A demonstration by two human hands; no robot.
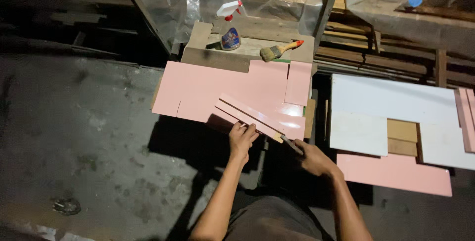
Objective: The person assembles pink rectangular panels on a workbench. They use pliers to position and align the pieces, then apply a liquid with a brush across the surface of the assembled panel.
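The left hand [242, 139] pinned the narrow pink strip [257, 117] flat on the pink sheets [217, 90], its grip pressing down, while the right hand [310, 158] clenched a thin tool [292, 145] at the strip's end, best drawn steadily along the edge.

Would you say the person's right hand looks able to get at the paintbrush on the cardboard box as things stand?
Probably yes, with a stretch: the right hand holds a small tool, and the paintbrush lies uncovered beyond the pink panels, nothing standing between.
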